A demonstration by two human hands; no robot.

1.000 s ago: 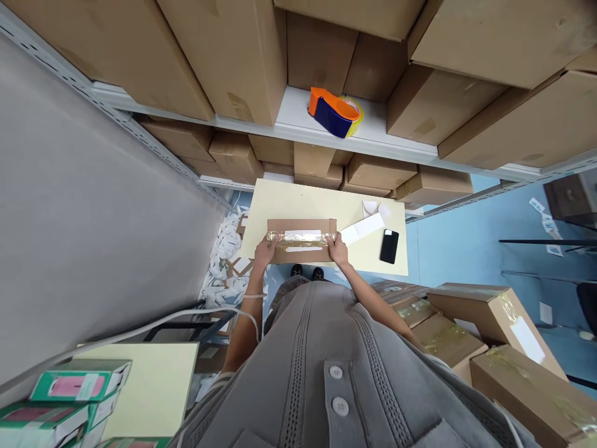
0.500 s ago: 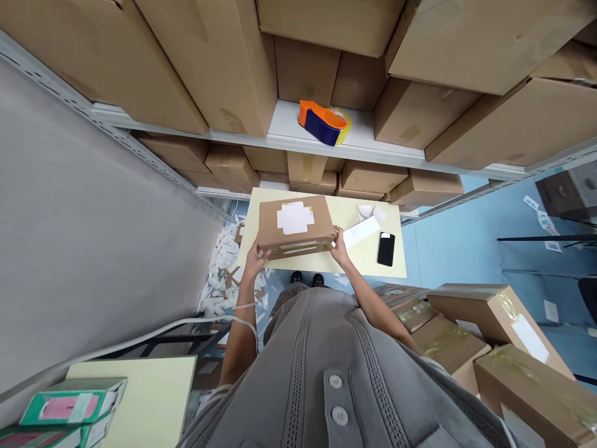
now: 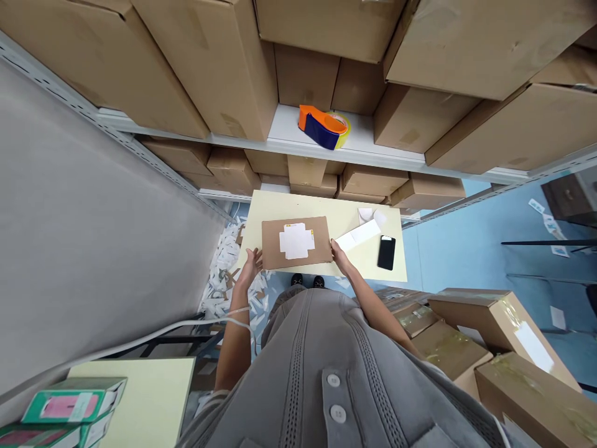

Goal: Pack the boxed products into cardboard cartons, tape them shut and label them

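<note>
Worktop [image 3: 275, 205]: carried the flat box, a paper strip and a phone
Box [image 3: 273, 242]: lay flat, white label [image 3: 295, 240] upward, already taped
Left hand [image 3: 250, 264]: spread, at box's left edge
Right hand [image 3: 339, 255]: open, touching right edge
Hidden: label print unreadable; box contents unseen

Between the hands, the flat brown cardboard box [image 3: 295, 242] looks matt, with a white paper label [image 3: 296, 241]; the pale yellow desk [image 3: 321, 208] is smooth.
</note>
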